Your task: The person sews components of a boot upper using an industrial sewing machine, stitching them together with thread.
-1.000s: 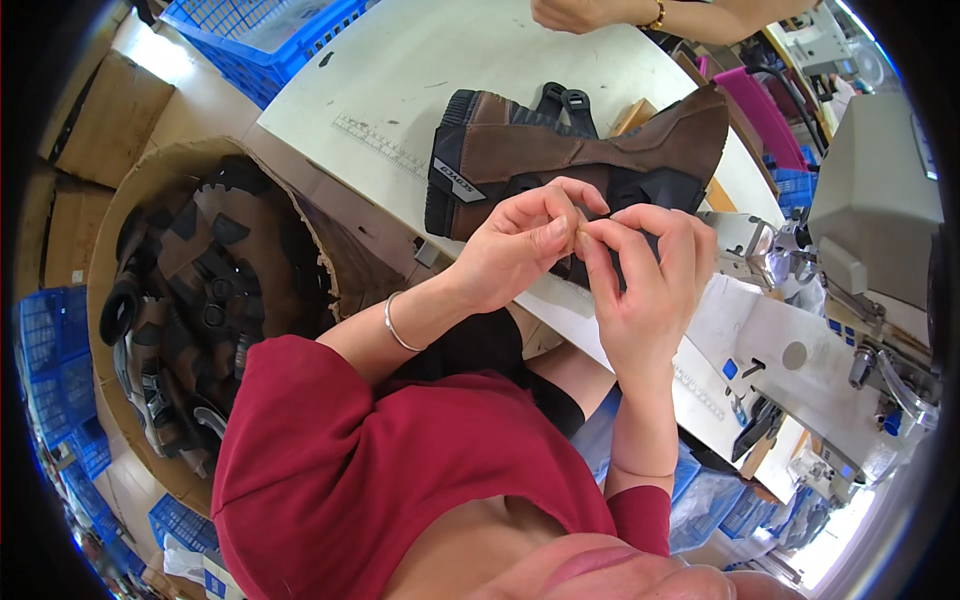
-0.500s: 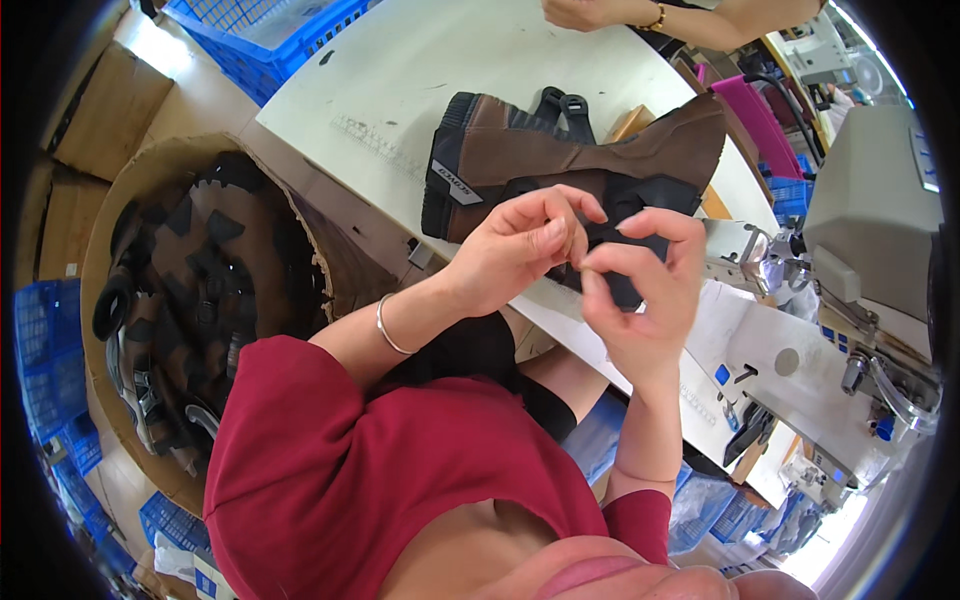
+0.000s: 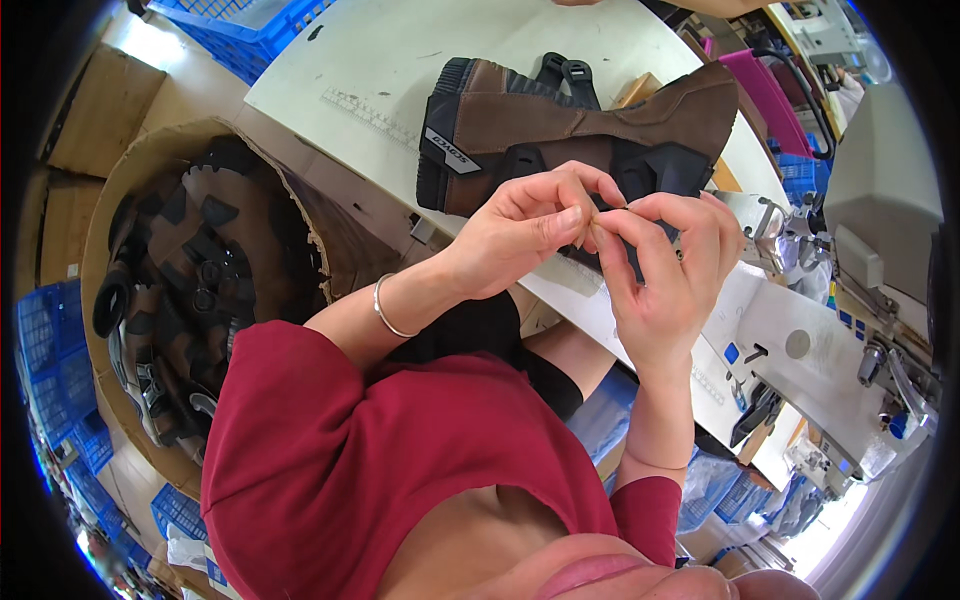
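Note:
My left hand (image 3: pixel 525 228) and my right hand (image 3: pixel 672 262) meet fingertip to fingertip in front of a tall brown and black boot (image 3: pixel 590 120). Both are closed in a pinch. Whatever sits between the fingertips is too small to make out. The boot lies on its side on the white table (image 3: pixel 370 75), with its sole to the left and its shaft to the right. My fingers cover part of its lower side. Black straps with slotted ends (image 3: pixel 577 84) show just behind the boot.
To the left stands a large cardboard box (image 3: pixel 130 250) of brown and black boots. A sewing machine (image 3: pixel 875 220) rises on the right. A blue crate (image 3: pixel 245 38) is at the far left of the table. Scissors (image 3: pixel 738 394) lie on the right-hand worktop.
My fingertips have come closer together and moved slightly up; my right hand has turned, its fingers now more bent over. The other person's hand at the top has mostly left view.

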